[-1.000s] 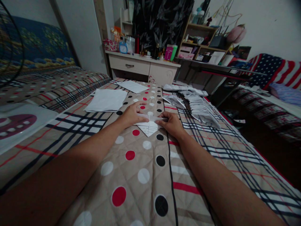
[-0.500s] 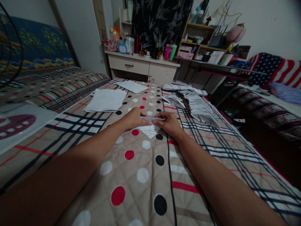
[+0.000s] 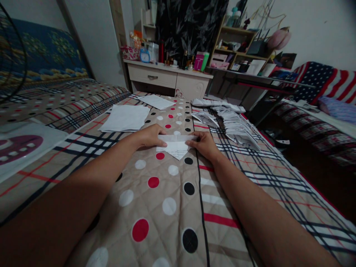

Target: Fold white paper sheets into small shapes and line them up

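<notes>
A small folded white paper (image 3: 177, 145), with a pointed flap toward me and faint print on it, lies over the dotted bedspread (image 3: 155, 207). My left hand (image 3: 152, 136) pinches its left end between thumb and fingers. At the right end, my right hand (image 3: 204, 144) grips the paper the same way. Beyond my left hand rests a stack of white sheets (image 3: 125, 118), and another white sheet (image 3: 157, 102) lies behind it. Many folded papers (image 3: 236, 126) stand in a row to the right, beside a loose folded piece (image 3: 205, 118).
A plastic bag (image 3: 27, 144) with a dark red print lies at the far left. Behind the bed stands a white dresser (image 3: 164, 78) holding bottles and a blue clock. A shelf (image 3: 239, 44) and a flag-patterned cloth (image 3: 319, 83) are at the back right.
My hands have moved slightly apart, the left one leftward. The paper between them now shows a wide flat band above its pointed flap, where a narrow raised edge was seen.
</notes>
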`<state>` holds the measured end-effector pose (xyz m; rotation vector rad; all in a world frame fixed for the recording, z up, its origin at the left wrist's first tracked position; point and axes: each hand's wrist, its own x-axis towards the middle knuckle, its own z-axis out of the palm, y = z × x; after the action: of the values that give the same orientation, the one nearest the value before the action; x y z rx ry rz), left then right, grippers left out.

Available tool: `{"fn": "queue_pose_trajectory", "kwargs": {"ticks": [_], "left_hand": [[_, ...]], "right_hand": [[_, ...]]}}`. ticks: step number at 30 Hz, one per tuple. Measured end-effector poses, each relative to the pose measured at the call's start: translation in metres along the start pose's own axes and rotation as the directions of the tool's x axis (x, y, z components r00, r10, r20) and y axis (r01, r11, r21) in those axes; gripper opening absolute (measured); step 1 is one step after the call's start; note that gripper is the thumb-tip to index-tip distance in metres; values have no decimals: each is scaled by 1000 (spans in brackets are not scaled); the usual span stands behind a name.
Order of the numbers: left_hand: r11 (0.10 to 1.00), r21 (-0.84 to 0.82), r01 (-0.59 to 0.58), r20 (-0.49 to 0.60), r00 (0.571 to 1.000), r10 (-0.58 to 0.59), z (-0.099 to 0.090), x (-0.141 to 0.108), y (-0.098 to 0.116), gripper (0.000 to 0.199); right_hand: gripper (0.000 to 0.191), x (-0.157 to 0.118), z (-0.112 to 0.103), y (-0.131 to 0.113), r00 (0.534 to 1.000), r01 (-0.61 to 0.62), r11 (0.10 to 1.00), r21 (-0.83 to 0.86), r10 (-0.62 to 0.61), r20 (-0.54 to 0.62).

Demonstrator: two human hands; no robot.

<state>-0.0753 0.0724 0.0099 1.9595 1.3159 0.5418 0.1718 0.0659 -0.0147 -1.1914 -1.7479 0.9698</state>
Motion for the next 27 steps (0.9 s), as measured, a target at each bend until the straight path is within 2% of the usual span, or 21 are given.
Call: {"fn": "queue_pose_trajectory", "kwargs": {"ticks": [4,7,10,15,19,21,24,26,27], "left_hand": [[1000,1,0,42,999,0,-7,1,-4,16],[997,45,62,70,995,-65,-9,-1,-4,14],[989,101,110,69,991,-117,-10,-3,-3,19],[976,177,126,36,990,-134,-11,-1,-4,26],[985,104,135,45,989,-140,-10,-3,-8,27],[993,27,118,54,991,-119,-9,-4,-10,26],[996,-9,88,-13,996,-88,-9,-3,-9,20],[995,77,58,-162,986,-45,-9,-1,-3,18],[990,135,35,-262,965,2,-9,0,0,18]], "right_hand": [[19,2,-6,0,998,11,1000,-28,-10,61],[20,2,-10,-3,997,-1,999,-36,4,83],[24,1,-14,-5,996,-31,1000,-7,31,81],[32,0,-19,-7,998,-38,999,-16,39,49],[38,-1,-19,-4,997,-37,999,3,37,68],[39,0,-18,0,999,-5,1000,-20,6,38],[38,5,-17,7,984,113,985,-133,-130,-122],[27,8,-16,12,946,182,967,-178,-222,-236],[20,9,-16,13,923,210,960,-185,-257,-286]]}}
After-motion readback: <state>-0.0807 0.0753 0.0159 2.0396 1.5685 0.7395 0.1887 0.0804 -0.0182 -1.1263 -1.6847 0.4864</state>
